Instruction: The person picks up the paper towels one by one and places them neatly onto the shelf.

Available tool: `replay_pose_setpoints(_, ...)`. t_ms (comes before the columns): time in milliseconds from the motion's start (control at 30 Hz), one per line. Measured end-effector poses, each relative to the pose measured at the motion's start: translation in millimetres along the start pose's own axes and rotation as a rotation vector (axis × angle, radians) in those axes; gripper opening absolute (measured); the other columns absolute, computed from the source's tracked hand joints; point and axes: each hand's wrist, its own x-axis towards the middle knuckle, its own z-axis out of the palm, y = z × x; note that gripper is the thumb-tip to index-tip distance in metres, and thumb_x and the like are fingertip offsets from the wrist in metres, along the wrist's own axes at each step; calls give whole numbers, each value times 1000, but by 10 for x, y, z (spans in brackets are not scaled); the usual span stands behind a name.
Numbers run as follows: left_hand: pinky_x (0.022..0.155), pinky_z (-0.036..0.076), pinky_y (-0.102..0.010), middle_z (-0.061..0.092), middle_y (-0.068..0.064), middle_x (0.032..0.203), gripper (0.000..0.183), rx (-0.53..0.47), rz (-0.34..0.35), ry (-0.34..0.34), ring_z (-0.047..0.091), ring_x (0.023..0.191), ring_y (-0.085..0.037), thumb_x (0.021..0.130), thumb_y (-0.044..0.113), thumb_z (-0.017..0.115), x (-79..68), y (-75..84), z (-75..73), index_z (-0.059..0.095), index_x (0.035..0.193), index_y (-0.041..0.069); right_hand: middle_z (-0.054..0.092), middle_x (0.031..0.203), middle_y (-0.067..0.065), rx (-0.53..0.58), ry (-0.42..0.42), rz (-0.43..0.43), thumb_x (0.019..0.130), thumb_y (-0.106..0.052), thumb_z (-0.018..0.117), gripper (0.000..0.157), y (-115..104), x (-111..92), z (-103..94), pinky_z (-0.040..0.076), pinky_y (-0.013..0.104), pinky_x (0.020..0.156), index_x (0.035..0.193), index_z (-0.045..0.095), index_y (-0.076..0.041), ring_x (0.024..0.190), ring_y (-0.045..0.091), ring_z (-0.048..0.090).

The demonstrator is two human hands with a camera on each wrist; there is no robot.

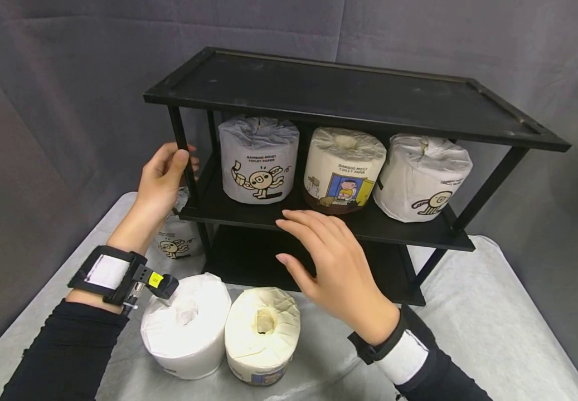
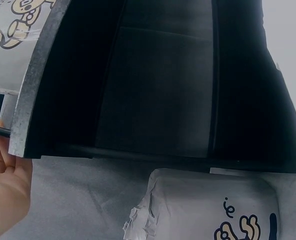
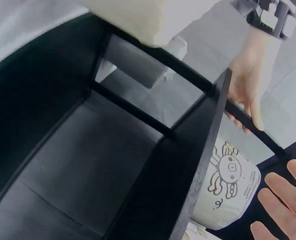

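Against grey cloth hangings (image 1: pixel 278 28), a black rack (image 1: pixel 349 94) stands on a pale cloth-covered table (image 1: pixel 474 312).

Furthest left, the left grip (image 1: pixel 163 175) curls round the rack's front post (image 1: pixel 176 127), a wrapped roll (image 1: pixel 170 245) standing below it on the table; a white roll (image 1: pixel 183 356) and a cream roll (image 1: pixel 258 303) stand side by side in front; three wrapped rolls (image 1: pixel 258 161) line the middle shelf (image 1: pixel 248 216); the right grip (image 1: pixel 336 267), thumb apart from loosely extended fingers, holds nothing before it.
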Motion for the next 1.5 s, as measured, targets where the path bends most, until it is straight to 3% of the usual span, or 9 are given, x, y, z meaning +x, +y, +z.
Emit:
replay_pose_setpoints(367, 87, 46, -24, 60, -7, 104, 24, 22, -5, 0, 59, 97, -15, 100, 39, 52, -10, 7, 5, 63, 112, 20, 59, 136, 6, 37, -91, -10, 95, -29, 68, 40, -220, -386, 30, 35, 36, 109, 128, 63, -8, 128, 23, 52)
replay_pose_setpoints(633, 87, 45, -25, 59, 0, 102, 25, 34, -21, -8, 58, 97, -14, 100, 40, 51, -17, 17, -5, 62, 113, 21, 59, 135, 5, 59, -112, -16, 92, -29, 71, 42, -329, -533, 55, 36, 36, 108, 128, 63, -10, 127, 22, 52)
replay_pose_setpoints(900, 86, 46, -24, 60, -1, 102, 30, 41, -10, -4, 59, 97, -13, 99, 43, 52, -21, 10, -7, 62, 114, 19, 59, 135, 3, 57, -151, -53, 95, -37, 66, 44, -385, -669, 107, 40, 38, 104, 131, 60, -12, 124, 21, 54)
replay_pose_setpoints(1100, 87, 46, -24, 60, -1, 103, 33, 51, -6, -8, 59, 97, -13, 99, 42, 52, -12, 6, -2, 61, 116, 16, 59, 136, 1, 65, -256, -15, 94, -40, 67, 47, -418, -757, 130, 42, 38, 104, 132, 59, -15, 126, 18, 51)
replay_pose_setpoints(1233, 86, 46, -24, 60, -1, 102, 27, 42, -3, -13, 59, 97, -14, 99, 41, 52, -9, -1, -7, 62, 113, 20, 57, 138, -2, 64, -326, 13, 92, -43, 68, 50, -450, -814, 155, 40, 39, 106, 133, 59, -16, 129, 15, 49)
replay_pose_setpoints(1500, 85, 45, -25, 59, -1, 101, 25, 14, 4, -19, 57, 97, -14, 99, 40, 53, -3, -8, -8, 62, 112, 20, 55, 141, -3, 30, -374, -20, 91, -46, 69, 55, -465, -919, 253, 43, 41, 103, 135, 57, -16, 126, 15, 51)
